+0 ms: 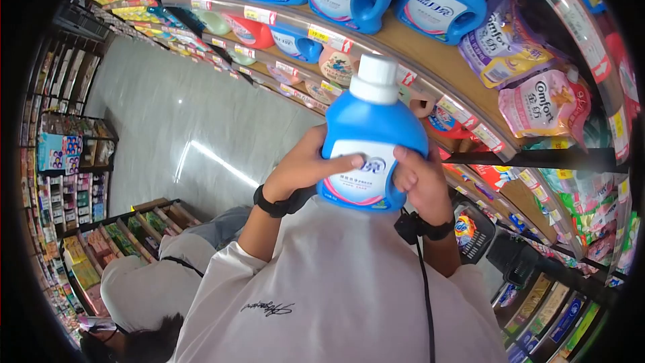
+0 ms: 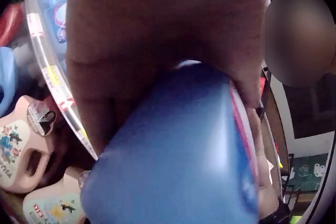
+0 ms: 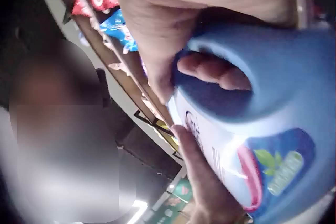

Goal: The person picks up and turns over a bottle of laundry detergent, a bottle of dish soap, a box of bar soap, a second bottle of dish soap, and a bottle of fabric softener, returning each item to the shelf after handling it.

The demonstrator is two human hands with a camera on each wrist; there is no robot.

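Note:
A blue bottle [image 1: 376, 124] with a white cap and a white label is held upright in front of the chest in the head view. My left hand [image 1: 302, 165] grips its left side, the thumb lying across the label. On the other side my right hand [image 1: 423, 181] holds it, thumb at the label's edge. In the right wrist view, fingers [image 3: 212, 71] of the right hand show through the handle opening of the bottle [image 3: 294, 87]. The left wrist view shows the left palm [image 2: 163, 29] against the bottle's side [image 2: 173, 150].
A shelf [image 1: 430, 44] of similar blue bottles and Comfort pouches [image 1: 541, 104] runs along the top and right. A basket [image 1: 476, 232] with an orange pack is at lower right. Another person [image 1: 151, 282] is low at left, beside a low display [image 1: 121, 238].

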